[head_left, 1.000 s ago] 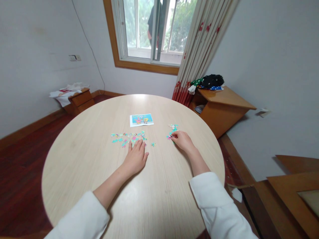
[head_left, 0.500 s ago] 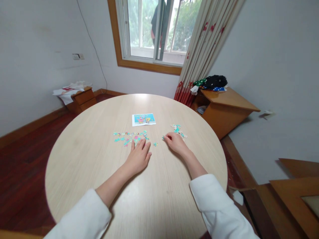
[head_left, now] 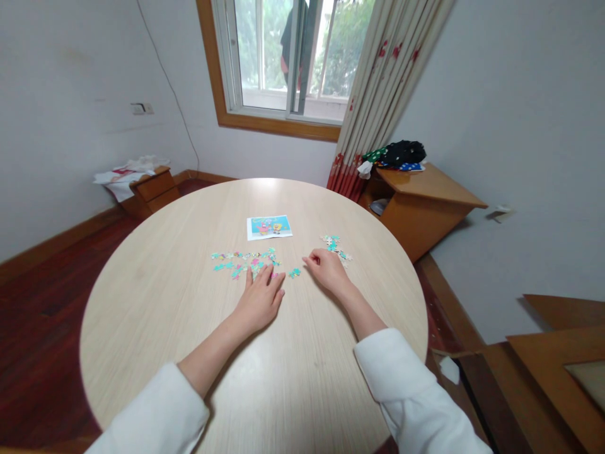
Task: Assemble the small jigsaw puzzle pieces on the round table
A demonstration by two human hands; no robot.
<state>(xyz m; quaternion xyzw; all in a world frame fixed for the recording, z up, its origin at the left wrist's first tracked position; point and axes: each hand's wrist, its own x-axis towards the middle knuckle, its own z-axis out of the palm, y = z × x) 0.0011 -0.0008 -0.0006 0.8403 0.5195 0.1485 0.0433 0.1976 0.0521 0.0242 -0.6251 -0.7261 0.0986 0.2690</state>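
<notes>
My left hand (head_left: 259,299) lies flat with fingers spread, its fingertips touching the near edge of a cluster of small jigsaw puzzle pieces (head_left: 255,262) in teal, pink and yellow. Just right of those fingers sits a small group of teal and yellow puzzle pieces (head_left: 294,272). My right hand (head_left: 328,268) is to the right of this group, fingers curled in, and no piece shows at its fingertips. Beyond its knuckles lies another loose pile of puzzle pieces (head_left: 332,242), some teal and some pale, partly hidden by the hand. A picture card (head_left: 269,227) with cartoon figures lies behind the pieces.
Everything lies on a round, pale wooden table (head_left: 189,214). Behind it are a window (head_left: 293,57) and a patterned curtain (head_left: 373,94). A wooden cabinet (head_left: 425,195) with cloths on top stands at the right, a small drawer unit (head_left: 154,189) at the left.
The teal piece at my right fingertips is out of them, and the small group between my hands looks larger. My left hand stays in place. The view has shifted slightly.
</notes>
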